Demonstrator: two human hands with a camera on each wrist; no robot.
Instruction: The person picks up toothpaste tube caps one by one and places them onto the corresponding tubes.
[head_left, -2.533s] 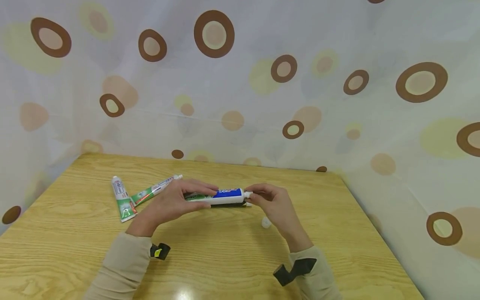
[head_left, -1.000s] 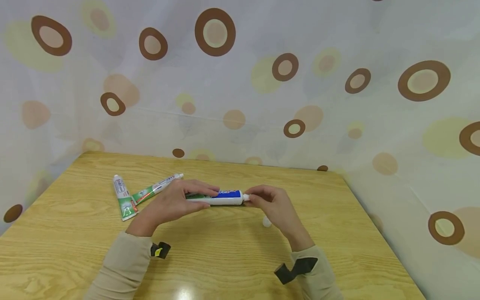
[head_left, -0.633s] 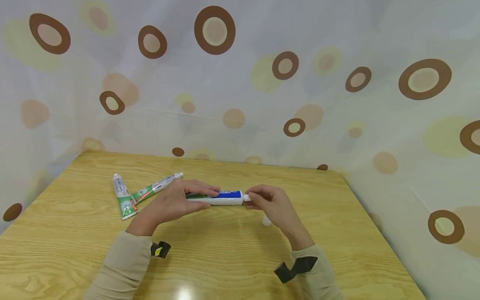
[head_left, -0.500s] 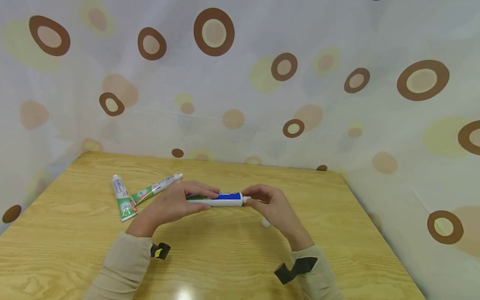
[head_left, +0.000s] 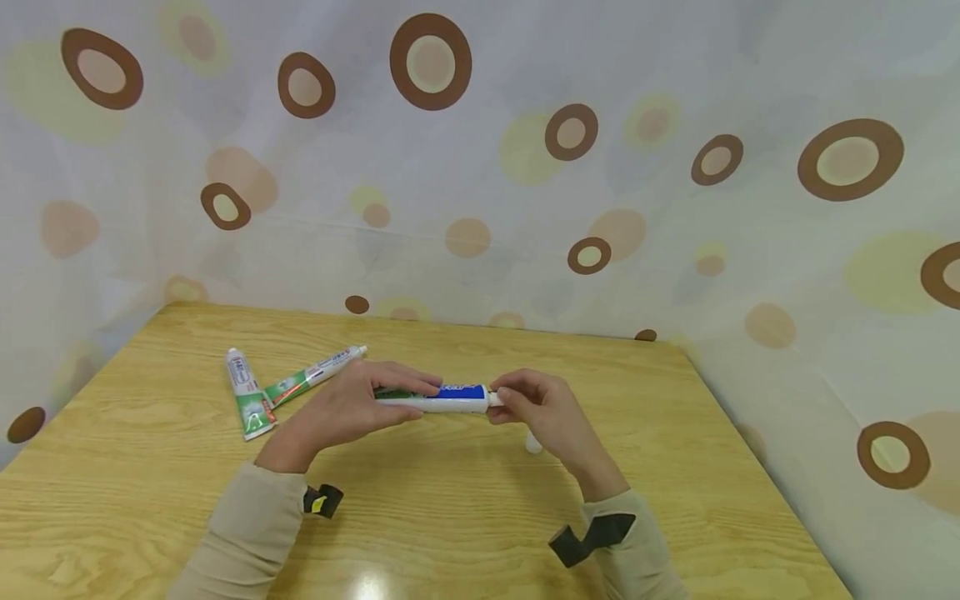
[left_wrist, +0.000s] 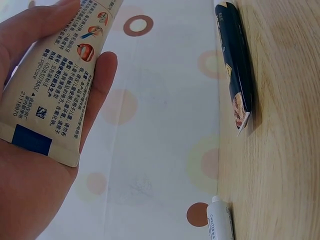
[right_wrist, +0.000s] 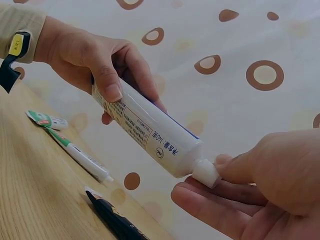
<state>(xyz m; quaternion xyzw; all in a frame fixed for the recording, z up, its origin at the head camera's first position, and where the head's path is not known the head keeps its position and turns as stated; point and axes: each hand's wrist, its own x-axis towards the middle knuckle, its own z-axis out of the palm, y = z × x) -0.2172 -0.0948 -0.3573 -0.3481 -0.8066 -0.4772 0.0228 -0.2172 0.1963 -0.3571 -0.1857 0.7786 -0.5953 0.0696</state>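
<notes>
My left hand [head_left: 347,408] grips a white, blue and green toothpaste tube [head_left: 459,403] by its body, between thumb and fingers. The tube is held above the table, its capped end towards the right. At that end my right hand [head_left: 553,421] pinches a small white cap [right_wrist: 205,173] between thumb and fingers; the cap sits at the tube's neck. Printed text covers the tube's underside in the left wrist view. A dark toothpaste tube [left_wrist: 235,62] lies on the table beyond the hands, hidden in the head view by the held tube.
Two green and white toothpaste tubes [head_left: 251,396] lie touching at the left of the wooden table [head_left: 420,508]. A loose white cap [head_left: 533,443] rests on the table just below my right hand. A patterned curtain [head_left: 480,175] stands behind the table.
My right fingers have shifted their hold around the cap, letting up and pinching again. The held tube has tipped slightly and now covers the dark tube in the head view.
</notes>
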